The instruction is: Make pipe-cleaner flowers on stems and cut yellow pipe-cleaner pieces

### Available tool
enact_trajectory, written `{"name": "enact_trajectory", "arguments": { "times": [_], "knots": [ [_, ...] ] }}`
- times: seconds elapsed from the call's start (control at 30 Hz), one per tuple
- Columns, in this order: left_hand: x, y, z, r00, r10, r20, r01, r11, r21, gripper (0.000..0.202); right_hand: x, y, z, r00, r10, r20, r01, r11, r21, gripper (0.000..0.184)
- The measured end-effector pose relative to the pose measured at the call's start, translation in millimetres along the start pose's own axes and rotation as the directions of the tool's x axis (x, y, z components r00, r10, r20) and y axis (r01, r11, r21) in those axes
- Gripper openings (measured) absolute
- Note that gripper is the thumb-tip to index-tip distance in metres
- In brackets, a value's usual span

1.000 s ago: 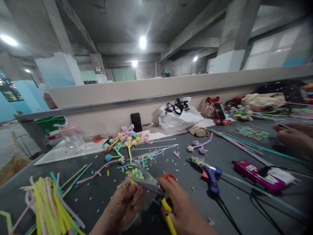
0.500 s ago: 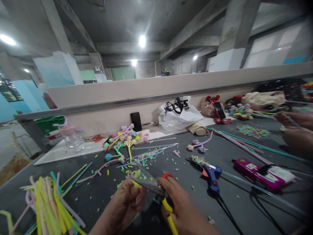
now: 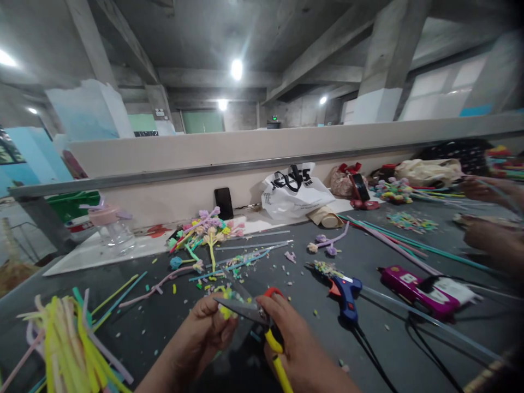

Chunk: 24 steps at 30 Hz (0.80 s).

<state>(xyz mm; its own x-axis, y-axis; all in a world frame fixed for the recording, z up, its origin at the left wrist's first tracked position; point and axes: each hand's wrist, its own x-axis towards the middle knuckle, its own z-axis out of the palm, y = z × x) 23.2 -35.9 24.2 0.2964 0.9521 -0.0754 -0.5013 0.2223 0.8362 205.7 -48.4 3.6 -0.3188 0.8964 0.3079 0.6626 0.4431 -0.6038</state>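
My left hand (image 3: 200,338) is closed in a pinch on a small yellow fuzzy pipe cleaner piece (image 3: 226,311). Scissors (image 3: 244,310) with red and yellow handles are gripped in my right hand (image 3: 303,349). Their near blade lies against the top of the yellow piece, pointing left toward my left fingertips; the far blade is faint against the dark table. Tiny coloured clippings (image 3: 237,273) are scattered just beyond my hands. Behind them sits a heap of fuzzy pipe cleaner flowers (image 3: 210,221).
A bundle of pipe cleaner stems (image 3: 67,344) lies at the left. To the right are a blue glue gun (image 3: 347,297) with a cord and a purple box (image 3: 417,292). A clear bottle (image 3: 112,232) and a white bag (image 3: 297,191) stand behind. Another person's hands (image 3: 491,240) work at far right.
The view has shifted slightly, so most things sit a little further left. My hands keep nearly the same pose, with the scissors still at the yellow piece. The other person's hands have moved apart.
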Motion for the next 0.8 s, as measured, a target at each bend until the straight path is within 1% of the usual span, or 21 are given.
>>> {"name": "enact_trajectory", "arguments": {
  "times": [0.1, 0.2, 0.37, 0.57, 0.67, 0.8],
  "knots": [
    [-1, 2, 1.2, 1.0, 0.017, -0.018, -0.017, 1.0, 0.022, 0.036, 0, 3, 1, 0.999, -0.019, 0.029, 0.018, 1.0, 0.016, 0.072],
    [0, 4, -0.1, 0.999, 0.04, -0.007, -0.04, 0.999, 0.021, 0.038, 0, 6, 2, 0.998, -0.042, 0.048, 0.04, 0.998, 0.044, 0.073],
    [2, 6, -5.5, 1.0, 0.007, 0.01, -0.008, 0.996, 0.084, 0.035, 1, 6, 3, 0.997, -0.036, 0.063, 0.031, 0.997, 0.071, 0.074],
    [2, 11, -6.7, 0.997, 0.007, 0.078, -0.023, 0.978, 0.206, 0.032, 0, 0, -2, 0.998, -0.029, 0.049, 0.026, 0.998, 0.049, 0.07],
    [0, 12, -8.7, 0.991, -0.005, 0.132, -0.03, 0.964, 0.265, 0.032, 0, -3, -4, 0.998, -0.039, 0.049, 0.038, 0.999, 0.03, 0.067],
    [-1, 9, -12.7, 0.994, -0.001, 0.113, -0.032, 0.957, 0.289, 0.035, 0, -4, -4, 0.998, -0.048, 0.046, 0.047, 0.999, 0.012, 0.065]
  ]
}}
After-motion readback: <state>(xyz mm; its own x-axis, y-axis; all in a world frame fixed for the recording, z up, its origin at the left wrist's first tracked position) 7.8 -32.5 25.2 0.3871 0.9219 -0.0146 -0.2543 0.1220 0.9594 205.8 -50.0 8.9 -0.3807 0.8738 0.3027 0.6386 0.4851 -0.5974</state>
